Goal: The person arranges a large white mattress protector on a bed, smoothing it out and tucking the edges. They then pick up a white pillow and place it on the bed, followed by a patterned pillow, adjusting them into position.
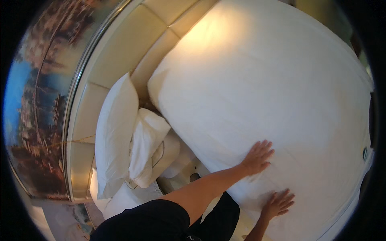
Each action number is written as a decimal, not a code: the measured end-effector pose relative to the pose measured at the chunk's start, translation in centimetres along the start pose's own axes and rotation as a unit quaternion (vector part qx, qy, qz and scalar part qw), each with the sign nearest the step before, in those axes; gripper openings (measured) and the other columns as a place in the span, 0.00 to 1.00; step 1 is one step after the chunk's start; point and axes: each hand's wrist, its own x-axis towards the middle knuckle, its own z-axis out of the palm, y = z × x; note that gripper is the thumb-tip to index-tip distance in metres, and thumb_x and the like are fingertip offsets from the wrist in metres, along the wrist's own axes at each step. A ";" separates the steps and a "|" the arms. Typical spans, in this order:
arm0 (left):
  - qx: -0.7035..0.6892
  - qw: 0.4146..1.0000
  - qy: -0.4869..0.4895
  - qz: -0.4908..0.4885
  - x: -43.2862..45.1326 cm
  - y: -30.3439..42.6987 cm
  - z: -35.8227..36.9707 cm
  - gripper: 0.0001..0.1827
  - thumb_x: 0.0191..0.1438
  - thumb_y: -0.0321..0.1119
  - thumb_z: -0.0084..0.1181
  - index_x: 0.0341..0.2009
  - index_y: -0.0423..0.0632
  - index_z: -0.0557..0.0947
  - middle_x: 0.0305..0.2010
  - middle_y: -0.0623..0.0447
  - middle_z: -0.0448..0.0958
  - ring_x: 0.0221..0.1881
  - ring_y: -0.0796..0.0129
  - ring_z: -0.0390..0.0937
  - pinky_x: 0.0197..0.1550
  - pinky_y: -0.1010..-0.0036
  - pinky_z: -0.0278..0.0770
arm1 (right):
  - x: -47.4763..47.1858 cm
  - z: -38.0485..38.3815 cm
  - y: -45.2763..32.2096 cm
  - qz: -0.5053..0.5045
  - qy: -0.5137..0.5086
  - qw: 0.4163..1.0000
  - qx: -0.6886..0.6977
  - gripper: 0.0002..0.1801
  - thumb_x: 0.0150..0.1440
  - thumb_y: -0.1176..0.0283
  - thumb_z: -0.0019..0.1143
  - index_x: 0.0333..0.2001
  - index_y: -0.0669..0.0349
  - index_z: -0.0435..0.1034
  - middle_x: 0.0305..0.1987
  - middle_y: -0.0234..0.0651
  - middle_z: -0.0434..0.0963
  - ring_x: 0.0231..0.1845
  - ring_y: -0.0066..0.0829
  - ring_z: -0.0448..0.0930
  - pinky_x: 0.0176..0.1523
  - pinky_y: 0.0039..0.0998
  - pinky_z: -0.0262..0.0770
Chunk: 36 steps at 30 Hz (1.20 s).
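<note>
A white fitted sheet (256,90) covers a mattress that fills most of the view. My left hand (257,158) rests palm down on the sheet near the mattress's close side, fingers spread. Lower and further right, my right hand (277,203) is also palm down at the sheet, its fingers apart. Neither hand grips anything. Faint creases run through the cloth around both hands.
A padded cream headboard (123,57) curves along the left beneath a framed mural (45,99). Between headboard and mattress, a white pillow (117,138) leans upright beside bunched white bedding (147,144). A dark round object (194,177) is on the floor.
</note>
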 end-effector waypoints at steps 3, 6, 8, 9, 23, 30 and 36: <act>-0.166 0.985 -0.026 -0.031 -2.6 -2.1 -3.5 0.26 0.56 0.36 0.52 0.60 0.45 0.68 0.65 0.40 0.60 0.67 0.46 0.54 0.67 0.53 0.50 | -3.8 -2.9 -6.9 0.009 -0.129 0.990 -0.047 0.37 0.64 0.44 0.28 0.72 0.43 0.37 0.77 0.34 0.32 0.76 0.47 0.32 0.65 0.66 0.36; -0.233 0.960 0.078 -0.137 -11.9 -3.2 -10.1 0.23 0.57 0.34 0.53 0.57 0.46 0.70 0.59 0.41 0.67 0.63 0.46 0.60 0.65 0.54 0.54 | -9.0 -3.4 -6.8 -0.063 -0.018 0.991 -0.116 0.32 0.62 0.51 0.39 0.67 0.53 0.54 0.71 0.47 0.54 0.70 0.49 0.55 0.59 0.57 0.59; -0.205 0.956 0.160 -0.134 -19.1 -5.2 -16.6 0.22 0.57 0.34 0.53 0.57 0.46 0.71 0.60 0.43 0.66 0.64 0.46 0.58 0.65 0.54 0.54 | -9.5 -2.3 -4.5 -0.089 -0.118 0.986 -0.079 0.41 0.59 0.43 0.36 0.69 0.51 0.43 0.73 0.43 0.41 0.71 0.50 0.47 0.59 0.64 0.54; -0.178 0.957 0.175 -0.150 -23.0 -5.5 -19.7 0.22 0.56 0.35 0.54 0.56 0.47 0.72 0.61 0.44 0.66 0.65 0.46 0.58 0.65 0.52 0.54 | -8.2 -1.2 -2.4 -0.079 -0.244 0.966 -0.023 0.51 0.56 0.31 0.30 0.71 0.50 0.31 0.76 0.40 0.26 0.75 0.50 0.35 0.64 0.73 0.40; -0.106 0.500 0.449 -0.733 -69.8 -11.8 -39.5 0.46 0.47 0.58 0.62 0.59 0.34 0.65 0.64 0.31 0.59 0.64 0.40 0.57 0.64 0.54 0.57 | -17.6 -12.7 -32.7 -0.452 -0.385 0.771 0.232 0.26 0.58 0.56 0.50 0.50 0.67 0.71 0.51 0.50 0.76 0.53 0.41 0.75 0.55 0.35 0.69; -0.340 0.401 0.504 -0.686 -69.7 -14.5 -29.6 0.63 0.42 0.59 0.67 0.65 0.30 0.47 0.65 0.28 0.56 0.66 0.45 0.57 0.66 0.62 0.57 | -30.0 -22.6 -44.4 -0.587 -0.423 0.670 0.166 0.27 0.60 0.56 0.51 0.52 0.69 0.69 0.48 0.53 0.76 0.47 0.41 0.78 0.52 0.33 0.71; -0.063 0.504 0.403 -0.761 -66.9 -13.2 -34.8 0.47 0.48 0.44 0.62 0.65 0.35 0.53 0.60 0.29 0.62 0.64 0.38 0.57 0.66 0.58 0.56 | -26.4 -21.0 -47.9 -0.609 -0.426 0.663 0.093 0.25 0.60 0.57 0.50 0.50 0.69 0.70 0.48 0.52 0.77 0.49 0.42 0.78 0.53 0.34 0.71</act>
